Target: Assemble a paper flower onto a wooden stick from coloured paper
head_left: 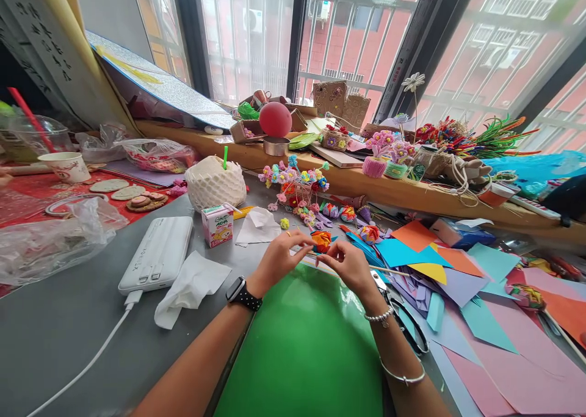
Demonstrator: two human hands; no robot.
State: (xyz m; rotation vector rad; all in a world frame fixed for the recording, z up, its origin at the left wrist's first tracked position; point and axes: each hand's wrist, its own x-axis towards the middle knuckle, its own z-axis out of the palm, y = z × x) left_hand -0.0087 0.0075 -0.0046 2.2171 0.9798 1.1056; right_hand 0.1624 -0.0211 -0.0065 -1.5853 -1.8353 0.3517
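Observation:
An orange folded-paper flower [321, 240] sits between my hands, above the near part of the table. My left hand [284, 253], with a watch at the wrist, pinches the flower's left side with thumb and forefinger. From the right, my right hand [347, 264] has its fingertips pressed together at the flower's lower edge; exactly what they grip there is partly hidden. Below both hands lies a large glossy green thing [297, 344], rounded like a balloon. Black-handled scissors [414, 331] lie beside my right wrist, partly covered by it.
Coloured paper sheets [517, 356] spread over the right side. A power bank [158, 252] with a cable, crumpled tissue [192, 286], a small drink carton [217, 226] and a coconut [215, 184] stand left. Finished flowers [297, 182] and a red balloon [275, 119] are farther back.

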